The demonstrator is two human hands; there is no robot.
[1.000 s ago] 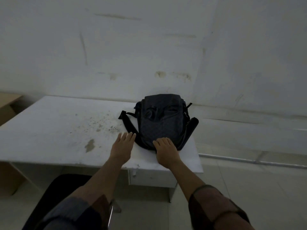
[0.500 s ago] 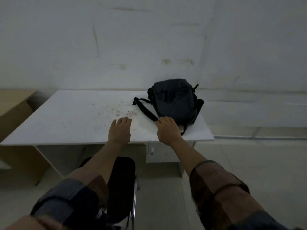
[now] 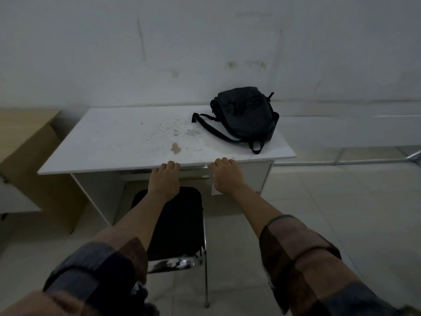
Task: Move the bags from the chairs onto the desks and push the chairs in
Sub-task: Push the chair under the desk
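Observation:
A black backpack [image 3: 246, 115] lies on the right rear part of the white desk [image 3: 109, 144], its straps trailing toward the front edge. A black chair [image 3: 180, 224] with a chrome frame stands in front of the desk, its seat partly under the desktop. My left hand [image 3: 164, 179] hovers over the front of the chair seat, fingertips level with the desk's front edge. My right hand [image 3: 225, 176] hangs beside it, in front of the desk drawer. Both hands hold nothing, fingers relaxed, and are apart from the backpack.
A tan wooden desk [image 3: 25, 142] stands at the left, close to the white desk. Behind both runs a stained white wall. A metal pipe [image 3: 341, 161] lies along the tiled floor at the right. Bare floor stretches to the right of the chair.
Both hands drew back from the backpack and the desktop to the desk's front edge. The view backed away and the chair now shows in full below my arms.

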